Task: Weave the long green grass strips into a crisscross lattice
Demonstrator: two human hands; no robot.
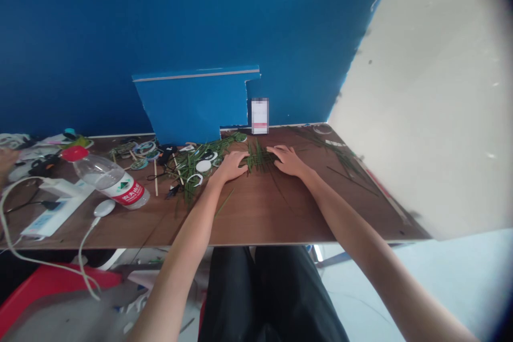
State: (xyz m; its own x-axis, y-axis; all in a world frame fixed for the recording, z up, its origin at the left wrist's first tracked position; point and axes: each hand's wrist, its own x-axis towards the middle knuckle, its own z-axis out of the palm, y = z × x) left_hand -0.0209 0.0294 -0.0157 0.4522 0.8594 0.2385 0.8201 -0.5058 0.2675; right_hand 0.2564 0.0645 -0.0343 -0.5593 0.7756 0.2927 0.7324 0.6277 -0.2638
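Between my hands lies a small patch of crossed green leaf strips point(259, 158), laid flat on the brown table point(256, 214). At its left edge rests my left hand point(232, 166), fingers stretched and thumb apart, touching the strips. My right hand point(289, 161) is at the right edge with fingers spread flat, its fingertips near or on the strip ends. Long loose strips trail from the patch toward the front right. A pile of more green strips point(188, 163) spreads left of my left hand, with white round lids or rings point(203, 165) among them.
A phone point(260, 116) leans upright against the blue wall. To the left are a tilted water bottle point(116, 179), a white power strip point(60, 208), a round charger point(105, 208) and tape rolls point(144, 148). More strips point(344, 157) lie right. A person's hand point(7, 163) shows far left.
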